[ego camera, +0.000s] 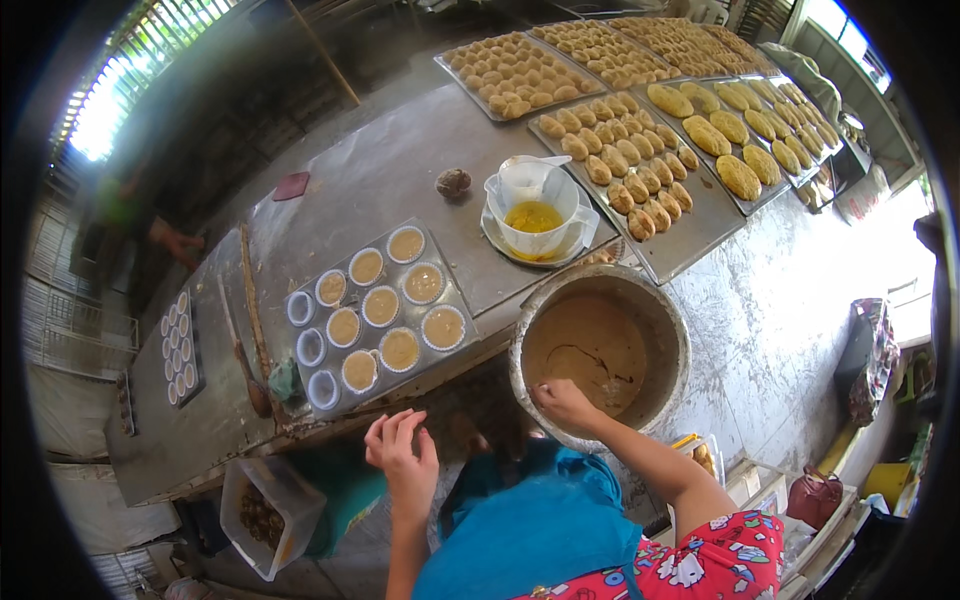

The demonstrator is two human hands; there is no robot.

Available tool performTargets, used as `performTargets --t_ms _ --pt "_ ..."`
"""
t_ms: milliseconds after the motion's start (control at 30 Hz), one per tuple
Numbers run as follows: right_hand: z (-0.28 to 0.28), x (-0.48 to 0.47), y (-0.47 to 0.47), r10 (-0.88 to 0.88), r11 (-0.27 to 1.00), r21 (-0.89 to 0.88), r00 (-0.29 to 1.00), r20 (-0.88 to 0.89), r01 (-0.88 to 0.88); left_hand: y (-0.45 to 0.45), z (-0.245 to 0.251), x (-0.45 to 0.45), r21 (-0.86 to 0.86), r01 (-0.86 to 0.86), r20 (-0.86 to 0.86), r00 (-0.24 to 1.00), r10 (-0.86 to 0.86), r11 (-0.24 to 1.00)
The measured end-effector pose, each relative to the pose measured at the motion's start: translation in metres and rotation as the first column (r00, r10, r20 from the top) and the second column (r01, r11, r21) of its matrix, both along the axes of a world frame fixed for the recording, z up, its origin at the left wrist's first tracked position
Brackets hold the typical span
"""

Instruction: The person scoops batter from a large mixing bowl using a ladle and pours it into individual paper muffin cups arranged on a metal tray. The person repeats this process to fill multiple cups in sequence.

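Observation:
My right hand (564,405) is curled over the near left part of a large metal pot (679,352) of brown batter (589,352); whether its fingers hold something cannot be told. My left hand (403,450), fingers apart and empty, is just off the table edge below a muffin tin (382,334). Paper liners in the tin hold light brown batter, while the liners in its left column, such as one paper liner (324,389), look empty. Beyond the pot, a plastic measuring jug (551,225) with yellow liquid stands in a shallow dish, another jug nested in it.
Trays of bread rolls (630,157) and oval loaves (705,135) cover the far right. A second muffin tin (196,367), wooden sticks (251,322), a green cloth (284,379) and a dark brown lump (453,182) lie on the metal table. A plastic bin (296,517) stands below. Another person's hand (178,241) is at the left.

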State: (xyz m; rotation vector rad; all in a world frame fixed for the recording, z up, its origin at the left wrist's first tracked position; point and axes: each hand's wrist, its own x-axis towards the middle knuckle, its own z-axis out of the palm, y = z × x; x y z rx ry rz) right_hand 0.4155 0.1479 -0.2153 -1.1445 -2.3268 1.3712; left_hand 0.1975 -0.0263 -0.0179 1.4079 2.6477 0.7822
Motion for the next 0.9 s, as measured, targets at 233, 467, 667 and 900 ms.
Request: performTargets --t_ms 233,467,667,900 --pt "0.011 0.054 0.023 -0.71 0.273 -0.946 0.7 -0.078 0.172 0.008 -0.006 -0.003 0.022 0.032 0.009 0.999 -0.032 0.999" --pt "0.048 0.051 0.036 -0.827 0.217 -0.958 0.557 -0.078 0.187 0.002 -0.005 -0.026 0.051 0.026 -0.035 0.999 -0.024 0.998" --pt "0.159 -0.015 0.059 -0.786 0.315 -0.946 0.58 -0.212 0.081 -0.021 -0.006 -0.071 0.127 -0.106 -0.075 0.99 0.116 0.986" --pt "0.24 -0.18 0.045 -0.63 0.447 -0.865 0.607 -0.485 -0.227 -0.049 -0.01 -0.132 0.194 -0.243 -0.067 0.963 0.26 0.95"
